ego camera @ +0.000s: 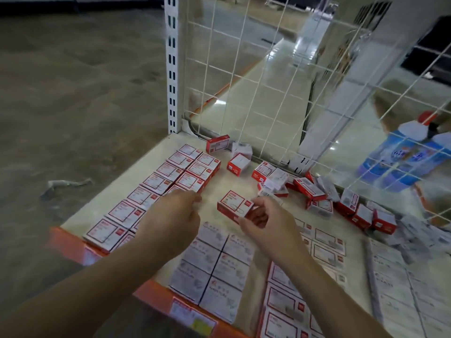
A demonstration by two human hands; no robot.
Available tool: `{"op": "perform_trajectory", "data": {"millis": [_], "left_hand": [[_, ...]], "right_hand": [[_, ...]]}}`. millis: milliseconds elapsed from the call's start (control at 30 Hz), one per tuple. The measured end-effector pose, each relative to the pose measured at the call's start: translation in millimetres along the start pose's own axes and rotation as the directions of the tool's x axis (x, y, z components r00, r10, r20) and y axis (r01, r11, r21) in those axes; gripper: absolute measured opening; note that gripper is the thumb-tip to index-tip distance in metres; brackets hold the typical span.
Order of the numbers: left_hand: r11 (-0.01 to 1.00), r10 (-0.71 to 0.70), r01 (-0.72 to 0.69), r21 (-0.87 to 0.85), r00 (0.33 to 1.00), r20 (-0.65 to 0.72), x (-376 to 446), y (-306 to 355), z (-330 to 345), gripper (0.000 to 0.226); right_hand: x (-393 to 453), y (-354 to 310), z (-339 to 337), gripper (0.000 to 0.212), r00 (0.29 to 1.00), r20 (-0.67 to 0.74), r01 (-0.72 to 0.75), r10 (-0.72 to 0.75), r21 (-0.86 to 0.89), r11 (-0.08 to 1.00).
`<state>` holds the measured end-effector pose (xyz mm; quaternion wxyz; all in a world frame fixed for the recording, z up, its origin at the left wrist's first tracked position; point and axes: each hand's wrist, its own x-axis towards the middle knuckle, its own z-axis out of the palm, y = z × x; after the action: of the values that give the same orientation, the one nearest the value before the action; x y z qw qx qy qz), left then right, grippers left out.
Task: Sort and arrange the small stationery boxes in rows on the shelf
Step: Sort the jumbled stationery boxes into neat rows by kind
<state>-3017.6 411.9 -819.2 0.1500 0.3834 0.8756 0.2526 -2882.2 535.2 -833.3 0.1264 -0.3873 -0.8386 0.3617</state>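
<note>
Two red rows [156, 191] fill the left; right hand [266, 220] pinches a box [234, 206] to extend them, left hand [170, 215] loosely curled, empty, steadying the row's end.

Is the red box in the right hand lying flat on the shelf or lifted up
Lifted and tilted. The right hand grips one end of the red box, whose label face slants instead of lying level like the arranged rows.

- On the shelf [219, 203] we see two rows of boxes [168, 178] at left.
- Loose boxes [314, 191] lie scattered at the back right, against the wire grid [268, 81].
- More rows [219, 262] sit along the front edge.
</note>
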Motion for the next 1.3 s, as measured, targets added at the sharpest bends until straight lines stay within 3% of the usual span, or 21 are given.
{"op": "perform_trajectory", "data": {"millis": [133,267,533,767,1167,1300], "left_hand": [[0.997,-0.074,0.072,-0.037,0.995,-0.061,-10.6,-14.6,-11.3,0.036],[0.995,-0.095,0.094,-0.014,0.995,-0.034,-18.7,-27.2,-15.1,0.037],[0.963,0.092,-0.103,0.248,0.994,0.055,21.7,-34.1,-11.4,0.045],[0.919,0.120,-0.162,0.360,0.984,0.135,70.8,-24.6,-2.3,0.051],[0.935,0.126,-0.171,0.311,0.979,0.157,125.2,-40.5,13.6,0.057],[0.940,0.124,-0.169,0.296,0.979,0.164,136.3,-42.1,15.4,0.055]], "right_hand": [[1.7,-11.5,12.6,0.038,1.000,0.018,0.022,-0.022,0.012,1.000],[8.3,-16.9,22.2,0.038,0.999,0.006,0.038,-0.039,0.019,0.999],[47.1,-19.9,25.5,0.031,0.999,-0.014,0.042,-0.042,0.006,0.999],[96.7,-15.3,24.8,0.022,0.994,-0.100,0.046,-0.054,-0.079,0.996],[163.9,-36.4,35.2,0.009,0.994,-0.054,0.091,-0.092,-0.030,0.995],[177.9,-42.3,49.8,0.020,0.991,-0.072,0.108,-0.113,-0.067,0.992]]}}
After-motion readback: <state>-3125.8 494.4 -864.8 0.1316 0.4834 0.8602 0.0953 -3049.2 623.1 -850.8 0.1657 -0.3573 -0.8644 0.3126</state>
